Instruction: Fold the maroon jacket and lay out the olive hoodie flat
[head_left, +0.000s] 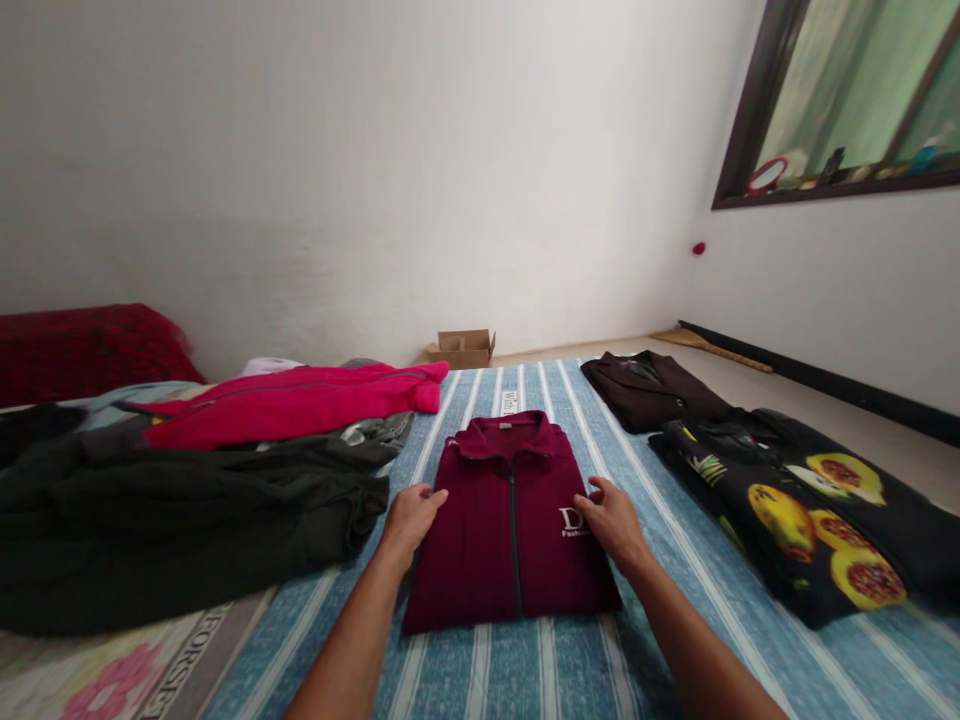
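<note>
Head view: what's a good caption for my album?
Left hand and right hand flank a folded maroon jacket on striped cloth.

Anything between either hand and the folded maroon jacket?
Nothing visible. The left hand and right hand are at opposite side edges of the maroon jacket. The dark garment on the left and fruit-print garment on the right lie clear of both.
</note>
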